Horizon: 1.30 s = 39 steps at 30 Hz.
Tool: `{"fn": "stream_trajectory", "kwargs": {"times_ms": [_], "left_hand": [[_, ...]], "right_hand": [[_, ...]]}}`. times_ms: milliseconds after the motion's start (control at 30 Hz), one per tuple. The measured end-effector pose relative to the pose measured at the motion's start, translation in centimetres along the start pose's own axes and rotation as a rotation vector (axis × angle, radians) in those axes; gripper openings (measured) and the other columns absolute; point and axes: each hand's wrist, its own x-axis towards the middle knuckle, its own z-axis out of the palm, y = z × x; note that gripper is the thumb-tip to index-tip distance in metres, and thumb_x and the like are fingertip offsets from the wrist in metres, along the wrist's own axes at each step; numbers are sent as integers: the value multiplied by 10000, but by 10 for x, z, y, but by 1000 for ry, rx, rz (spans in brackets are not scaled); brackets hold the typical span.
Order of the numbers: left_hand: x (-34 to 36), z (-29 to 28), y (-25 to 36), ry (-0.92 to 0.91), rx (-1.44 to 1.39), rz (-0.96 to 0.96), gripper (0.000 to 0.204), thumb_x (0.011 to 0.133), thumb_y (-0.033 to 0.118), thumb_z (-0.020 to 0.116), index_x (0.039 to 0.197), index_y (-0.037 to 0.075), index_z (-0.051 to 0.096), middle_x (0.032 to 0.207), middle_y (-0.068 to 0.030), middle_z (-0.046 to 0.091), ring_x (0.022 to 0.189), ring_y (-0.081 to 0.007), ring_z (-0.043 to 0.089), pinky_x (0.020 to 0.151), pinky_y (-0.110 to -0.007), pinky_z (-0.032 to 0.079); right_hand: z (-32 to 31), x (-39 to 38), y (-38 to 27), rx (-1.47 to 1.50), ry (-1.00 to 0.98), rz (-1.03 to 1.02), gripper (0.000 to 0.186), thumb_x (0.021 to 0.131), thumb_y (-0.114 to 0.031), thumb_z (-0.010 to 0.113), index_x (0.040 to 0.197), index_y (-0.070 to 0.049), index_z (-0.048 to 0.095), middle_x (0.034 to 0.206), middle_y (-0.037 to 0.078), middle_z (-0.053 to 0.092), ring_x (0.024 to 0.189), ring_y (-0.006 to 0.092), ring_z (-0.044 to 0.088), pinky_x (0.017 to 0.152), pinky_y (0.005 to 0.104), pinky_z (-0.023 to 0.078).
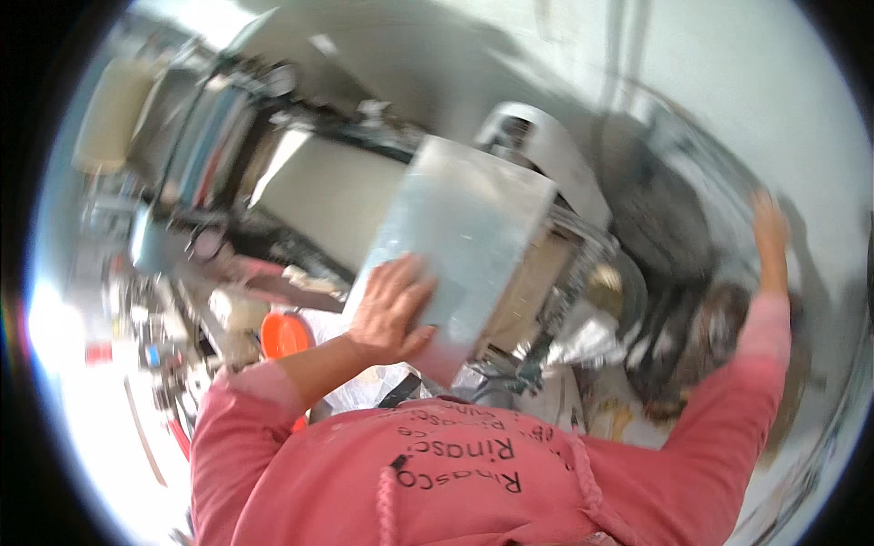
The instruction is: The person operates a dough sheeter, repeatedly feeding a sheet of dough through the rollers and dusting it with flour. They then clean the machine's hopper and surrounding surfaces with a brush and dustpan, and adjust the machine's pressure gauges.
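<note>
My left hand (393, 308) lies with fingers spread on a pale blue-white rectangular slab or board (464, 218), and nothing is gripped in it. The slab sits tilted in front of my chest and looks smooth and slightly glossy; its exact material I cannot make out. Far out to the right, my right hand (769, 218) reaches up beside the light wall. Motion smears its fingers, so whether they hold or touch anything cannot be seen.
Behind the slab is a machine with a wide cream roller or flat bed (328, 196). A white curved housing (551, 155) stands beyond, with a dark round bin-like shape (660, 214) to its right. An orange round lid (285, 336) and a cluttered bench are at left.
</note>
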Motion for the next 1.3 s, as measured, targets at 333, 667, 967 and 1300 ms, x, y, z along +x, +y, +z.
{"fn": "stream_trajectory", "kwargs": {"times_ms": [333,667,967,1300], "left_hand": [[4,-8,6,-104,30,-121,676,756,330,635,1331,75,387,1421,-169,297,1327,-331,274,1070,-502,230],[-8,3,-3,168,-38,-45,556,737,252,645,1217,39,460,1292,-181,434,1217,-344,408,995,-485,329],[-111,24,-68,723,-35,-431,424,722,21,632,1116,-7,480,1259,-231,382,1149,-390,379,965,-450,324],[-196,-18,-157,399,-272,-13,387,798,48,603,1163,0,482,1298,-229,361,1175,-385,369,977,-468,302]], "right_hand": [[31,7,39,74,-141,429,459,874,-229,517,1317,-141,436,1356,88,446,1256,256,408,1001,390,367],[-187,-38,-309,1150,474,-409,493,812,-36,537,1292,-21,425,1269,190,490,1183,357,458,1021,409,342],[-293,-248,-512,905,251,-972,282,789,-209,543,1025,-82,631,1119,94,586,1197,273,440,1022,555,252],[-322,-276,-520,459,348,-856,108,711,-197,610,703,-89,616,875,88,613,991,253,560,946,463,388]]}}
